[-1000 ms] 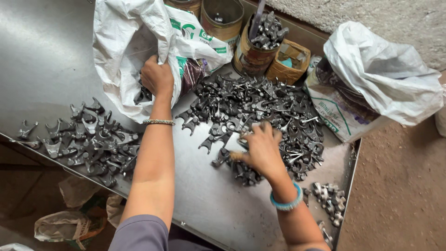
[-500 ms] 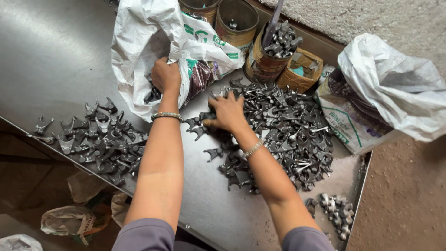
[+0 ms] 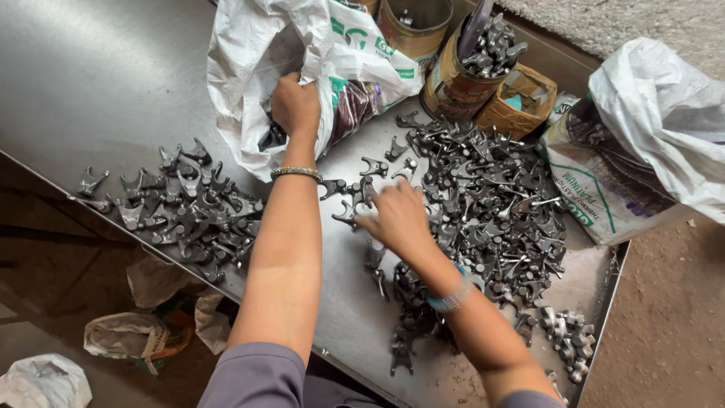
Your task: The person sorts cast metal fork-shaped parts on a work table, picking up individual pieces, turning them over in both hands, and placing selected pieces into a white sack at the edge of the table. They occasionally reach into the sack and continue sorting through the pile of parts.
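Observation:
My left hand (image 3: 296, 103) grips the rim of a white plastic bag (image 3: 249, 68) lying open on the metal table (image 3: 98, 83). My right hand (image 3: 393, 217) reaches across the table and closes its fingers on a dark forked metal part (image 3: 349, 216) at the left edge of a big heap of such parts (image 3: 491, 204). A second heap of the same parts (image 3: 181, 208) lies left of my left forearm. A few single parts (image 3: 374, 166) lie between the bag and the big heap.
Behind the heap stand cardboard tubs, one (image 3: 462, 68) full of metal parts, plus a small brown box (image 3: 521, 102). Another white sack (image 3: 649, 128) sits at the right. A small cluster of lighter parts (image 3: 563, 336) lies near the table's right edge. Crumpled bags (image 3: 128, 336) lie on the floor.
My right hand has swept left from the middle of the big heap to its left edge and closed on a forked part. My left hand stays on the bag's rim.

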A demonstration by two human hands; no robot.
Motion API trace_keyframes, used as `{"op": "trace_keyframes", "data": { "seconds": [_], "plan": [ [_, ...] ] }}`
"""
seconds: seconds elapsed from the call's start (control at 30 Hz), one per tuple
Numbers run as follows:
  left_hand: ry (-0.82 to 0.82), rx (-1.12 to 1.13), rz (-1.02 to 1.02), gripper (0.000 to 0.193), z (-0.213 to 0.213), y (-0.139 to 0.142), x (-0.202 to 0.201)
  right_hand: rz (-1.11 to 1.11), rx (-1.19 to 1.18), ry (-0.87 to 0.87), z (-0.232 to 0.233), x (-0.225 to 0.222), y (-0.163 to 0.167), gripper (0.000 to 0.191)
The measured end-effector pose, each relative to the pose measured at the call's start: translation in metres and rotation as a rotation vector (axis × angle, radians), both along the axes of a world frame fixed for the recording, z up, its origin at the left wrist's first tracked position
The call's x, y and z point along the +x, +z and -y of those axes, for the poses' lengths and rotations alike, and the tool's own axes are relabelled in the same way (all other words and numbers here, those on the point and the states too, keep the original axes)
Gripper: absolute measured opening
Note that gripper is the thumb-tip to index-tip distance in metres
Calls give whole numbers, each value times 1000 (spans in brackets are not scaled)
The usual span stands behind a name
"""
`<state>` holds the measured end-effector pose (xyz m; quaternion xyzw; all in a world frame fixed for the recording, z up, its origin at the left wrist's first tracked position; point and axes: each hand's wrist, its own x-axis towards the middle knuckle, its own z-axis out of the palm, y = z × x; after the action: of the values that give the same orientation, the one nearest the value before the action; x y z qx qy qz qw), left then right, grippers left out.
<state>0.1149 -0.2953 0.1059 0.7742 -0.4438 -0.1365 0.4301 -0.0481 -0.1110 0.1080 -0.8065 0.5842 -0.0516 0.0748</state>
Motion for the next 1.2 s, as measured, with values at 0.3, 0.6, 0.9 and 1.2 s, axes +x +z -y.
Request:
{"op": "trace_keyframes", "data": {
  "seconds": [0.3, 0.6, 0.9, 1.2],
  "plan": [
    [-20, -18, -10, 25, -7, 15, -1, 392, -109, -522, 87, 88, 25, 47],
    [-30, -21, 13, 23, -5, 9, 1, 6, -125, -228, 72, 19, 2, 12],
    [-43, -24, 5, 25, 0, 13, 3, 549, 93, -505, 90, 69, 7, 49],
    [-58, 23, -22, 24, -2, 18, 4, 550, 174, -530, 103, 72, 9, 40]
  ]
}}
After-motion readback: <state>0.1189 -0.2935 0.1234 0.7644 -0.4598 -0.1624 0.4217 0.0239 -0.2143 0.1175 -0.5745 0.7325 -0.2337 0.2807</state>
